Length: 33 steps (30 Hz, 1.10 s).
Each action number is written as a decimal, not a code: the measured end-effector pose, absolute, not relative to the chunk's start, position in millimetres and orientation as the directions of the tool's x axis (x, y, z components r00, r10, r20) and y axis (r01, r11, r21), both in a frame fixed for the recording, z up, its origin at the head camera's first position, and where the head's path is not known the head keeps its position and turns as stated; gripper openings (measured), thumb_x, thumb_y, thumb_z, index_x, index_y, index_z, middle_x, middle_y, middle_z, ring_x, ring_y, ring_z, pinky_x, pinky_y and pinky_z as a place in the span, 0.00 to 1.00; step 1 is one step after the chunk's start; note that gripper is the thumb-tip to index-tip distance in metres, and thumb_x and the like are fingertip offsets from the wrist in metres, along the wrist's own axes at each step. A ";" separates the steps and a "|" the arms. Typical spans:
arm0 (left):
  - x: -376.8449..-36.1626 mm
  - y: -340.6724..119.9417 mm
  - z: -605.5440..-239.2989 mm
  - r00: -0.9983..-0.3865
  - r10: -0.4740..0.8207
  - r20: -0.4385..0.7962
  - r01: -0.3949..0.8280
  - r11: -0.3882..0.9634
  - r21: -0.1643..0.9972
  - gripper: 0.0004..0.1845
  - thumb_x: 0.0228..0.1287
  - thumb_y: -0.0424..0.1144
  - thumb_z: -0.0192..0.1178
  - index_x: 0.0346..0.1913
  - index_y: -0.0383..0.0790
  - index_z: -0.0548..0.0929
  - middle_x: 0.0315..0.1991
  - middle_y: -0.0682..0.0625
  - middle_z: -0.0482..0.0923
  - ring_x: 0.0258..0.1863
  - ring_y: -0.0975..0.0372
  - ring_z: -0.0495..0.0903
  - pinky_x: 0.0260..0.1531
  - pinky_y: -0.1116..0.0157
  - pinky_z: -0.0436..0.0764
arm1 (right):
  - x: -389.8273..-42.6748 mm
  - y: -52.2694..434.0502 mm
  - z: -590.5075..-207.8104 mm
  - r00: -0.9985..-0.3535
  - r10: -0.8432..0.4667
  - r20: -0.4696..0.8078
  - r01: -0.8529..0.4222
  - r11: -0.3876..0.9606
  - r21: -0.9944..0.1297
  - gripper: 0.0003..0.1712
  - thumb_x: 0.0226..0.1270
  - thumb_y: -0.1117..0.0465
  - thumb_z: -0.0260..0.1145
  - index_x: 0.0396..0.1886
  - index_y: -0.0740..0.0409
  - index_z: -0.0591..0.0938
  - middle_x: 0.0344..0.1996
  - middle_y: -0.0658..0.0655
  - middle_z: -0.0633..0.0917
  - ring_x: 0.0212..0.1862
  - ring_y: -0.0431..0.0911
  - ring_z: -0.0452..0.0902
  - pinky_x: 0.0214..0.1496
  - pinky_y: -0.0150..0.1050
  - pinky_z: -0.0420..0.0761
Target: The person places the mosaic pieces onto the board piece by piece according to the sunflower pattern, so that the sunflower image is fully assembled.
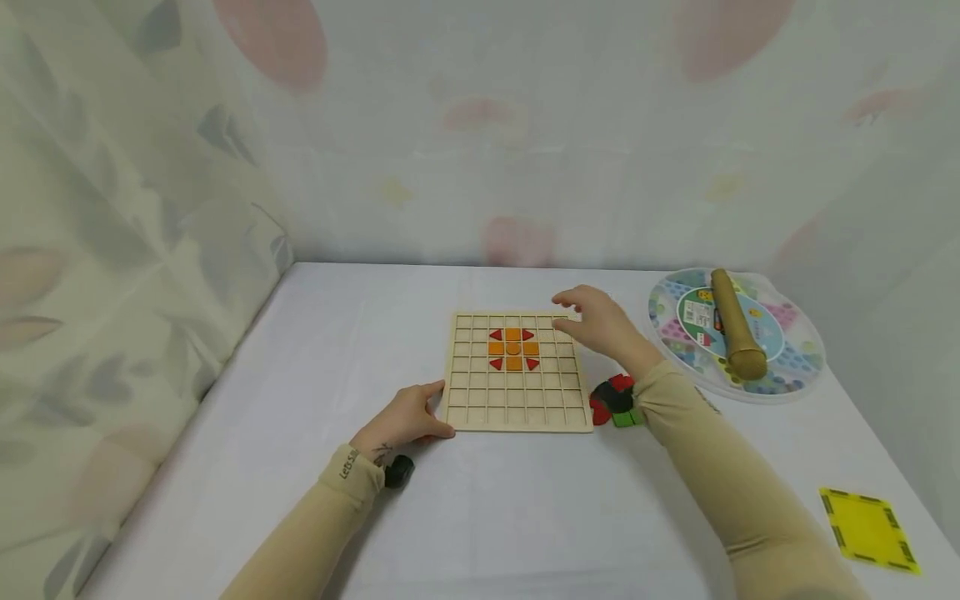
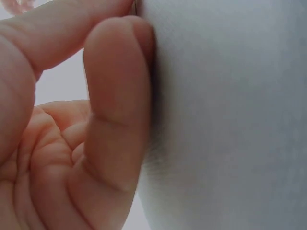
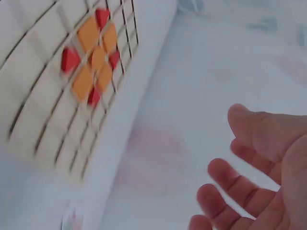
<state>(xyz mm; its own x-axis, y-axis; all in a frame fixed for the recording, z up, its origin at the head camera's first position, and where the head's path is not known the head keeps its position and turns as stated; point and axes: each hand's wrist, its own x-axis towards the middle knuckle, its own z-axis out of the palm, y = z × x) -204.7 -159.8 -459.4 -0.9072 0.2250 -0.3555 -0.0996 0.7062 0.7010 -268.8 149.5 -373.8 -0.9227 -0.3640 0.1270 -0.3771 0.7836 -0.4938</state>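
Note:
A wooden grid board [image 1: 517,408] lies on the table. Near its upper middle, orange squares [image 1: 512,335] surround an orange round piece [image 1: 513,349], and red triangles [image 1: 496,364] sit at the corners of that cross. My left hand [image 1: 401,419] rests at the board's lower left, index finger and thumb spread apart against its edge. Over the upper right corner hovers my right hand [image 1: 596,321]. Its fingers are loosely bent with nothing between them, as the right wrist view shows too [image 3: 254,167]. Beneath the right forearm lies a small pile of red, dark and green pieces [image 1: 613,398].
At the back right is a round, clear, patterned case [image 1: 675,354] with a brown club-shaped stick [image 1: 731,321] across it. A yellow square [image 1: 870,529] with dark edge marks lies at the front right. Patterned cloth [image 1: 480,150] hangs behind and to the left.

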 end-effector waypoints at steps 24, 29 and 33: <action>-205.7 -160.6 -459.7 -0.910 0.214 -0.356 -0.110 0.703 0.703 0.51 0.42 0.37 0.74 0.70 0.41 0.58 0.16 0.48 0.73 0.12 0.63 0.69 0.15 0.69 0.68 | -190.9 238.8 -440.3 -0.955 -0.143 -0.259 -0.038 0.926 -0.374 0.17 0.53 0.54 0.69 0.35 0.62 0.79 0.30 0.55 0.80 0.32 0.47 0.71 0.34 0.42 0.74; -205.9 -159.7 -461.1 -0.909 0.210 -0.360 -0.116 0.702 0.703 0.50 0.42 0.37 0.74 0.70 0.42 0.58 0.16 0.48 0.73 0.12 0.63 0.69 0.15 0.69 0.68 | -186.8 236.2 -440.7 -0.959 -0.080 -0.272 0.016 0.943 -0.332 0.17 0.53 0.53 0.69 0.33 0.62 0.79 0.29 0.56 0.80 0.30 0.47 0.72 0.30 0.40 0.72; -205.8 -158.7 -461.2 -0.909 0.214 -0.358 -0.109 0.705 0.700 0.50 0.42 0.37 0.74 0.70 0.41 0.58 0.16 0.48 0.73 0.12 0.64 0.69 0.15 0.69 0.68 | -185.0 235.0 -439.4 -0.956 -0.057 -0.288 0.036 0.950 -0.310 0.22 0.54 0.53 0.68 0.41 0.66 0.80 0.37 0.61 0.82 0.36 0.50 0.75 0.34 0.46 0.76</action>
<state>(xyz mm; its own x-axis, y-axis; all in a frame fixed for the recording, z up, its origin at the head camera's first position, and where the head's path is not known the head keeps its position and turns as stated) -205.8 -158.7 -461.2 -0.9090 0.2141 -0.3575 -0.1094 0.7053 0.7004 -185.0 235.0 -439.4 -0.9561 -0.0574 -0.2875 0.0362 0.9500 -0.3103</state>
